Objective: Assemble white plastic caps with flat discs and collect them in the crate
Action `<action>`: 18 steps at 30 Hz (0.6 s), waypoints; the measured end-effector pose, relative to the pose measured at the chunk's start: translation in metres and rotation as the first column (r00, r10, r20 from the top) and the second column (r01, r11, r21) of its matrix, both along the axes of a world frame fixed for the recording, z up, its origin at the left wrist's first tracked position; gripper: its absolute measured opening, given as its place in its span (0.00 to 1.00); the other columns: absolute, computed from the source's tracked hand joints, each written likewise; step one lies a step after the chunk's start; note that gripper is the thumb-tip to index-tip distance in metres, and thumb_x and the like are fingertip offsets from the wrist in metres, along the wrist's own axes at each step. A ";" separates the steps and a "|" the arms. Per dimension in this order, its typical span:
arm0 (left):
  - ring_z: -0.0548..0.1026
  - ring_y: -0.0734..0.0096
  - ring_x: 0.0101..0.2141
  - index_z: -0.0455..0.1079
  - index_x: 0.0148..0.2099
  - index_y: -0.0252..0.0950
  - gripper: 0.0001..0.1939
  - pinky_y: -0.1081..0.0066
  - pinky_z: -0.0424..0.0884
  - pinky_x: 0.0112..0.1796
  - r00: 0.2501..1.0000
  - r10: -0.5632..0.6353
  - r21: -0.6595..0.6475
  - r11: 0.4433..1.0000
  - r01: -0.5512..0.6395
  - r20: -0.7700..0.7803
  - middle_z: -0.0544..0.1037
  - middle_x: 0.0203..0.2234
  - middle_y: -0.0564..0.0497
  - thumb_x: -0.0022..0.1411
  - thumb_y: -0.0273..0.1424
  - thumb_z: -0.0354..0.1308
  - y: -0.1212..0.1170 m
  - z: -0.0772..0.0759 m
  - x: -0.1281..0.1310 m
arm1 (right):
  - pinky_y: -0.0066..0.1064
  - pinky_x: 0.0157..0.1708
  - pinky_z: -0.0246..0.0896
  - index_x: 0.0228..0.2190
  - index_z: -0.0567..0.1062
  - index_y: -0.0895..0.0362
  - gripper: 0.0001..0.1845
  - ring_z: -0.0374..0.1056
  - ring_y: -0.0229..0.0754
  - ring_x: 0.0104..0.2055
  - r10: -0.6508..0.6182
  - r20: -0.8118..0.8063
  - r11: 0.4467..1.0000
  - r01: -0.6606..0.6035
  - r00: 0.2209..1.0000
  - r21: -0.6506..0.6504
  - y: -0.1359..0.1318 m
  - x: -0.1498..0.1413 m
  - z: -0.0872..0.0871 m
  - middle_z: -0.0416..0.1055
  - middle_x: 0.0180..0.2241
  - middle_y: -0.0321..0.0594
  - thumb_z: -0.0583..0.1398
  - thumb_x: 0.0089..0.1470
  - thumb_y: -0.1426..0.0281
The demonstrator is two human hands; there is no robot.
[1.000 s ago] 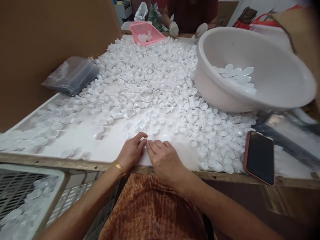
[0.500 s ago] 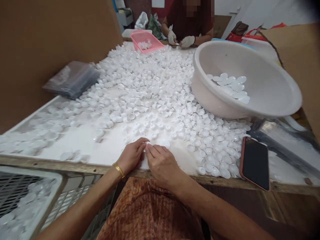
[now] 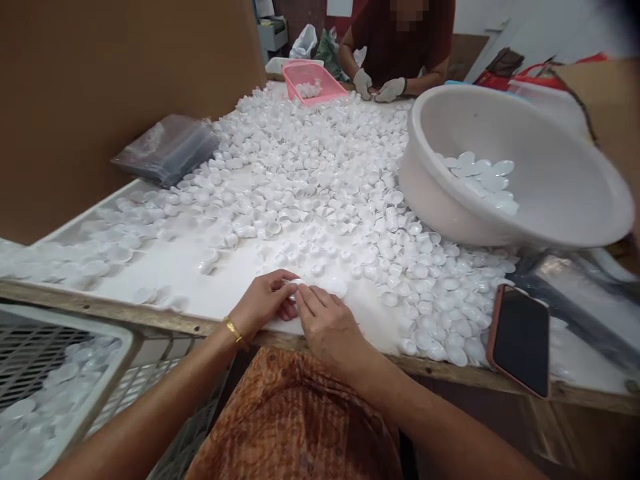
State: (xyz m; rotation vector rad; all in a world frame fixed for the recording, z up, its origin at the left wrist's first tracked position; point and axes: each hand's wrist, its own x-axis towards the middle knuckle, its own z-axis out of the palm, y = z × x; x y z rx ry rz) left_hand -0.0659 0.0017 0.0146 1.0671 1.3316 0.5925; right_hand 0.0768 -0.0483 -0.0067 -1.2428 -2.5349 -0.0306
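At the table's near edge my left hand (image 3: 270,299) is closed, its thumb and forefinger pinching a small white plastic piece (image 3: 297,283). My right hand (image 3: 327,317) meets it there, fingertips together on the same piece, which the fingers mostly hide. A flat white oval piece (image 3: 335,287) lies just beyond my right fingers. Small round white pieces (image 3: 316,252) sit loosely spread in front of both hands. Behind them a wide heap of glossy white cup-like pieces (image 3: 320,160) covers the table.
A large whitish basin (image 3: 450,220) with white oval pieces stands at right, and a phone (image 3: 521,340) lies near the edge. Bagged dark items (image 3: 167,150) lie at left. A crate (image 3: 113,373) holds white pieces below. Across the table, a gloved person works beside a pink basket (image 3: 320,87).
The view has shifted slightly. My hands stay together at the small white piece, and more of the oval piece shows beside my right fingers. The person opposite has brought their gloved hands together.
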 end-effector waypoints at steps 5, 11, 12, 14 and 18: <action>0.69 0.74 0.14 0.63 0.38 0.34 0.13 0.76 0.66 0.16 1.000 -0.009 -0.041 0.999 0.010 0.013 0.70 0.14 0.57 0.51 0.36 0.56 0.005 -0.004 0.000 | 0.41 0.48 0.60 0.52 0.62 0.72 0.24 0.56 0.52 0.53 0.001 -0.077 0.999 -0.005 0.997 -0.051 0.003 0.002 -0.007 0.61 0.53 0.56 0.51 0.53 0.74; 0.69 0.74 0.15 0.66 0.40 0.34 0.14 0.75 0.67 0.18 0.998 -0.046 0.011 0.999 0.046 -0.033 0.69 0.13 0.56 0.54 0.37 0.54 0.004 -0.011 0.004 | 0.41 0.52 0.58 0.48 0.64 0.72 0.20 0.56 0.51 0.55 0.001 -0.247 0.998 -0.017 0.969 -0.062 0.004 0.005 -0.008 0.63 0.50 0.60 0.49 0.54 0.78; 0.69 0.73 0.15 0.66 0.40 0.34 0.14 0.75 0.67 0.18 0.997 -0.061 0.016 0.998 0.061 -0.040 0.69 0.13 0.56 0.54 0.37 0.54 0.004 -0.011 0.005 | 0.42 0.51 0.59 0.48 0.64 0.71 0.20 0.58 0.50 0.54 -0.012 -0.298 0.997 -0.012 0.954 -0.079 0.004 0.006 -0.008 0.65 0.49 0.59 0.49 0.54 0.79; 0.69 0.72 0.14 0.66 0.39 0.34 0.14 0.75 0.66 0.17 0.997 -0.075 0.003 0.997 0.076 -0.026 0.69 0.13 0.56 0.54 0.37 0.55 0.003 -0.010 0.006 | 0.41 0.48 0.63 0.49 0.62 0.66 0.19 0.61 0.48 0.52 -0.087 -0.424 0.989 0.025 0.901 -0.148 0.005 0.008 -0.007 0.65 0.48 0.57 0.48 0.54 0.79; 0.70 0.73 0.15 0.65 0.39 0.34 0.13 0.77 0.65 0.16 0.993 -0.021 -0.063 0.998 0.028 0.115 0.69 0.13 0.56 0.54 0.36 0.56 0.002 -0.004 0.003 | 0.39 0.45 0.66 0.47 0.61 0.61 0.17 0.65 0.45 0.48 -0.259 -0.572 0.940 0.066 0.778 -0.335 0.007 0.009 -0.008 0.63 0.49 0.54 0.49 0.54 0.78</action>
